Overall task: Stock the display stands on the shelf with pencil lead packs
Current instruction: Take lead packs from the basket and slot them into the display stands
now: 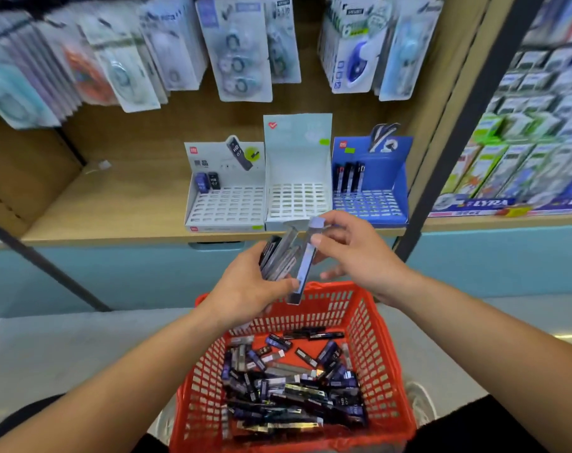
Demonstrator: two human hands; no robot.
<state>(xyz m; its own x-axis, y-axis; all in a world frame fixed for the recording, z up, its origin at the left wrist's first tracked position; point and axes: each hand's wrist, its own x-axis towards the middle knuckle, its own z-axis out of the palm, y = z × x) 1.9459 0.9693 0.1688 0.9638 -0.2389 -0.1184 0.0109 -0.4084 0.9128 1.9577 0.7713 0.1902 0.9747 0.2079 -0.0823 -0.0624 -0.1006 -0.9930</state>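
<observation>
Fingers (pixel 322 239) of the right hand (pixel 356 256) are pinching the lilac-capped end of one clear slim pencil lead pack (pixel 305 266). The left hand (pixel 248 289) is gripping a fanned bundle of packs (pixel 278 256) above the red plastic basket (pixel 386 338). The step looks like singling one out. Next, I judge, it is calling for a far reach to the wooden shelf (pixel 114 207), slotting it upright into the white gridded card stand (pixel 297 197) (the middle one is showing no packs).

blurry lead packs (pixel 279 255), labels unreadable
</observation>
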